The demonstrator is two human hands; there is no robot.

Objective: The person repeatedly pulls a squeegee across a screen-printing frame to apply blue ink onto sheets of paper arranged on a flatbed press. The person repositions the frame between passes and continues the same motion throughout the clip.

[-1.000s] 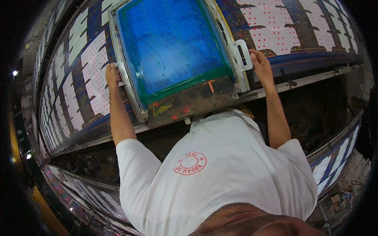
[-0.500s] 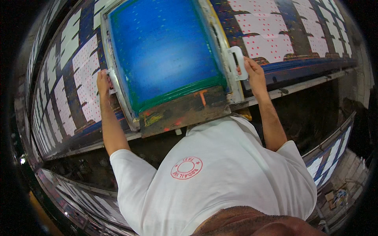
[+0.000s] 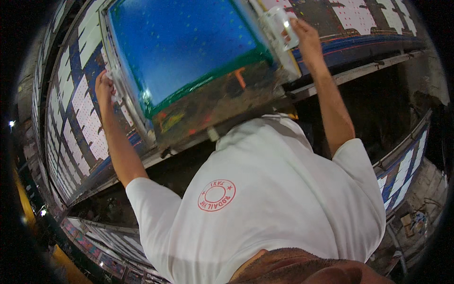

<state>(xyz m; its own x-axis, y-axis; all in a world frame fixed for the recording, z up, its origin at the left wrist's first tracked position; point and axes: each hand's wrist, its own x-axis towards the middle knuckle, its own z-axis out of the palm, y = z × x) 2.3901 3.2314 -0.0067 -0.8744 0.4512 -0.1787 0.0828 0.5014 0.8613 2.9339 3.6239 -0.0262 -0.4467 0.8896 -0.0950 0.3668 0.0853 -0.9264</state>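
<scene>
A screen-printing frame (image 3: 124, 78) with a blue mesh (image 3: 184, 47) and a green border is in front of me. My left hand (image 3: 104, 89) is closed round the pale handle on its left side. On the right side, my right hand (image 3: 306, 39) has its fingers hooked through a white handle (image 3: 289, 33). A dark, paint-stained board (image 3: 213, 106) with an orange mark sticks out from the frame's near edge, close to my shirt. The frame's far end lies outside the picture, and what is under it is hidden.
A long dark table carries rows of white cut pieces, some with red dots (image 3: 87, 118), on the left and right (image 3: 354, 18). A metal rail (image 3: 364, 71) runs along its near edge. Another table with white pieces (image 3: 404, 161) stands behind me at right.
The frame and both hands have shifted to the right along the table. A strip of white piece now shows beside the frame's left edge. Both hands keep their grip.
</scene>
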